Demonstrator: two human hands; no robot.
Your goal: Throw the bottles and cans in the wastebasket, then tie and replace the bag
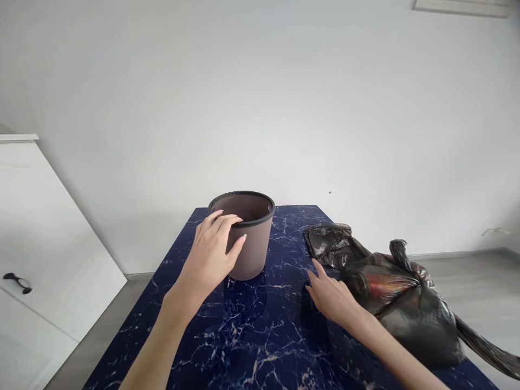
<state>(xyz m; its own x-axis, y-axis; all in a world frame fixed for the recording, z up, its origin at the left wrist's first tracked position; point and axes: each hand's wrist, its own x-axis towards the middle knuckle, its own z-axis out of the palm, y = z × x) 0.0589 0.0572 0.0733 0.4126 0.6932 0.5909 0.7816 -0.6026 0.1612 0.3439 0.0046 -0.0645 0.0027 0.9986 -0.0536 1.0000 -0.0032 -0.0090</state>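
A brown trash bin [254,246] with a dark rim stands upright on the blue marbled table. My left hand [215,238] grips its near left rim, fingers over the edge and thumb against the outer wall. The bin's bottom inside is hidden. My right hand [331,290] hovers over or rests on the table, fingers stretched and holding nothing; I cannot tell whether it touches the surface. Just beyond its fingertips lies a flattened black plastic bag [329,244]. To its right sits a full, knotted black garbage bag [422,319], with something reddish showing through.
The blue marbled table [244,346] reaches to the white wall [260,108]. On the left stands a white cabinet [49,233] with a black handle [17,283]. Grey floor [479,284] shows on both sides. One tail of the full bag hangs past the right table edge.
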